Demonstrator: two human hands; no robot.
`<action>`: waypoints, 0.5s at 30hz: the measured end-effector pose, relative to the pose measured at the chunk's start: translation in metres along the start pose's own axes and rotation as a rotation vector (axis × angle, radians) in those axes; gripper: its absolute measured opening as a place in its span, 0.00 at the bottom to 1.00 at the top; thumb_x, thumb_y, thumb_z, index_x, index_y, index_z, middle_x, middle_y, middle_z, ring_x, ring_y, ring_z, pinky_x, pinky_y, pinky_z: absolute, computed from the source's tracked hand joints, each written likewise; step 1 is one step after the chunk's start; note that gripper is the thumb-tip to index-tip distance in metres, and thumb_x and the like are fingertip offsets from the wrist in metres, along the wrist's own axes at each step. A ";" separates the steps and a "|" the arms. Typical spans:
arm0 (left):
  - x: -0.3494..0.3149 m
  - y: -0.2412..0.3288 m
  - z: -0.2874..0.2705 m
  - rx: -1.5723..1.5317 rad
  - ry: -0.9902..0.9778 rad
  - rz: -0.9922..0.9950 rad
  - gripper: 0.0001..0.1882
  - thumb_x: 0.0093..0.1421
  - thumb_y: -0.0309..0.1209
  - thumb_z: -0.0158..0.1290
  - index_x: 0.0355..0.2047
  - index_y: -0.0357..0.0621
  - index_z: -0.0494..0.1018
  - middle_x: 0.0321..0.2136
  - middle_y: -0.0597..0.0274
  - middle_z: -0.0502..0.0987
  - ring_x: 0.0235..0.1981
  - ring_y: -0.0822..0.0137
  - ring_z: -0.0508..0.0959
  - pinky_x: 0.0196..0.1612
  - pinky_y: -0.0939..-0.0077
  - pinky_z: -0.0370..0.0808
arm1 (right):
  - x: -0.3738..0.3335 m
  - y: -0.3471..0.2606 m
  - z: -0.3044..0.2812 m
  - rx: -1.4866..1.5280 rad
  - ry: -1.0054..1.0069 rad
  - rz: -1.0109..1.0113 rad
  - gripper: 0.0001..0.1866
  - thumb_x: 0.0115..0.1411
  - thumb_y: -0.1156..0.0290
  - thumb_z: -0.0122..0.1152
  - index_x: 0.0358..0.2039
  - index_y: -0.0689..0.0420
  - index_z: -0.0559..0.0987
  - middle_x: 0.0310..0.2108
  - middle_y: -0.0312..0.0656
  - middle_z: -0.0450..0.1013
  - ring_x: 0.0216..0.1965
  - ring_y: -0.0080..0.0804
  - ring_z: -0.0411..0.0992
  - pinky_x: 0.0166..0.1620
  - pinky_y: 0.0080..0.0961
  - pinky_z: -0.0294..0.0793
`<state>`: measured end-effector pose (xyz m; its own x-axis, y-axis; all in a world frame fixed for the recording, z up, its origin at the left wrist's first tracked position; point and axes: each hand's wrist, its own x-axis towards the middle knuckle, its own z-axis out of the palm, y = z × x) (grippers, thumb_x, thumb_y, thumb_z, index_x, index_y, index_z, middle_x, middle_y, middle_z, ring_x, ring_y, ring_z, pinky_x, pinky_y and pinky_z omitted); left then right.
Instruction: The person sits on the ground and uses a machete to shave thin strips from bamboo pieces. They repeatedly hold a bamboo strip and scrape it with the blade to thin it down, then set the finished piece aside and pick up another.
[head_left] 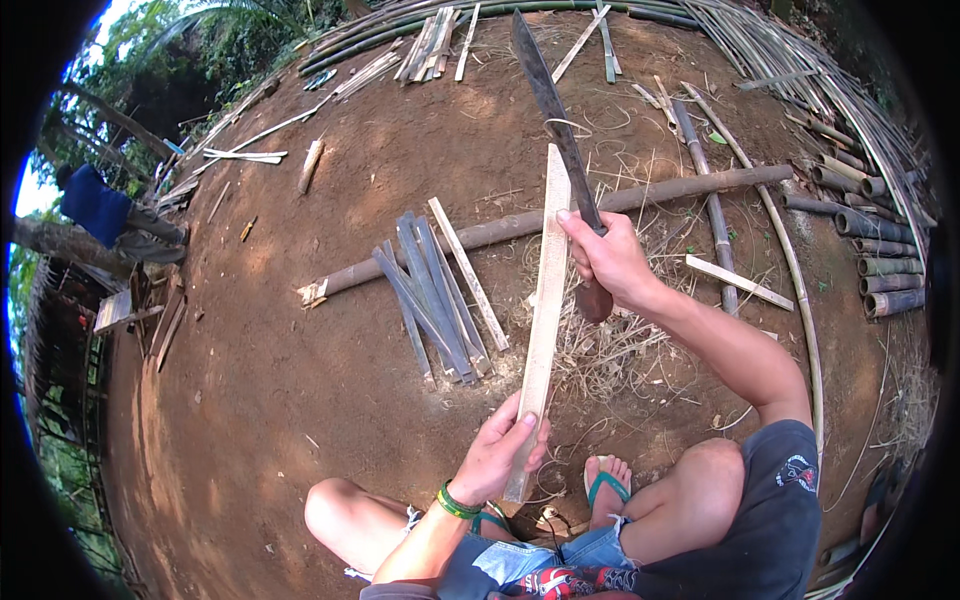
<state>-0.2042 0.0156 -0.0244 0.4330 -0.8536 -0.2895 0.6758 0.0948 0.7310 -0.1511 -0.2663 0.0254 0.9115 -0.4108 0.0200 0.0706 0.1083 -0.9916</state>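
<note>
My left hand is closed round the lower end of a pale bamboo slat, which stands nearly upright in front of me. In my right hand is a machete with a long dark blade pointing up and away. Its dark handle end shows below my fist. The blade lies close to the slat's upper end, and a thin curled shaving hangs there. Left of the slat, several grey-skinned bamboo strips lie in a pile, with one pale strip beside them.
A long bamboo pole lies crosswise on the brown dirt. Shavings are heaped right of the slat. Cut bamboo sections are stacked at the far right, and split strips lie at the back. A person in blue is at the left.
</note>
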 end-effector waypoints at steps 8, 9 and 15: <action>0.009 0.004 -0.006 -0.207 0.250 0.104 0.23 0.75 0.34 0.40 0.68 0.53 0.54 0.31 0.66 0.64 0.23 0.76 0.63 0.24 0.83 0.63 | -0.059 0.040 0.000 -0.832 -0.380 -0.256 0.10 0.60 0.69 0.62 0.24 0.60 0.80 0.13 0.38 0.72 0.12 0.26 0.67 0.17 0.33 0.64; 0.011 0.005 -0.008 -0.193 0.262 0.099 0.22 0.75 0.34 0.41 0.67 0.53 0.54 0.29 0.67 0.63 0.22 0.77 0.62 0.23 0.83 0.61 | -0.068 0.046 0.002 -0.881 -0.418 -0.336 0.09 0.57 0.69 0.64 0.25 0.59 0.79 0.13 0.40 0.71 0.14 0.33 0.69 0.19 0.36 0.67; 0.012 -0.008 -0.019 -0.030 0.227 -0.008 0.19 0.72 0.30 0.46 0.61 0.50 0.59 0.23 0.73 0.60 0.17 0.80 0.57 0.19 0.83 0.55 | -0.082 0.061 0.018 -1.007 -0.597 -0.458 0.11 0.46 0.68 0.67 0.24 0.58 0.74 0.17 0.47 0.73 0.22 0.53 0.75 0.27 0.48 0.75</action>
<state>-0.1937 0.0142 -0.0454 0.5481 -0.7178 -0.4294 0.6957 0.1062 0.7105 -0.2146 -0.2095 -0.0343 0.9447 0.2737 0.1808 0.3280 -0.7818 -0.5303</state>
